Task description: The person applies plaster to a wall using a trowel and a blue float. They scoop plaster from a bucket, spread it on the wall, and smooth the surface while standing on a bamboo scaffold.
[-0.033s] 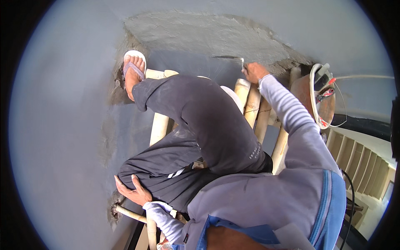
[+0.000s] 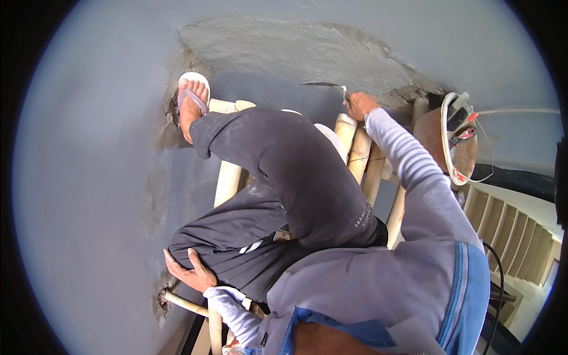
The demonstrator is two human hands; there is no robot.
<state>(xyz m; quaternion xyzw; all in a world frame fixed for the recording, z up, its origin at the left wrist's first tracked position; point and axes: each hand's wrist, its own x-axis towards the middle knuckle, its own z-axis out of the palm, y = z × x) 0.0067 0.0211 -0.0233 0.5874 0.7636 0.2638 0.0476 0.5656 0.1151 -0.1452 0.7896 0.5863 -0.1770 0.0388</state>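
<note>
My right hand [image 2: 360,106] is closed on a plastering blade [image 2: 324,84], its long thin edge lying against the dark grey wall just below a band of rough plaster [image 2: 290,50]. My left hand [image 2: 190,269] rests with fingers apart on the bent knee of my dark trousers [image 2: 307,183]. My foot in a white flip-flop [image 2: 192,97] is braced by a broken, rough wall edge at the upper left.
Bamboo poles [image 2: 361,154] form a platform beneath me. A dirty bucket [image 2: 432,136] with hand tools hangs at the right by a pale line. Beyond it, far below, is a staircase [image 2: 509,231]. A thin bamboo pole [image 2: 186,303] enters a hole in the left wall.
The view has shifted very slightly. My right hand and the blade sit marginally lower; my left hand stays on the knee.
</note>
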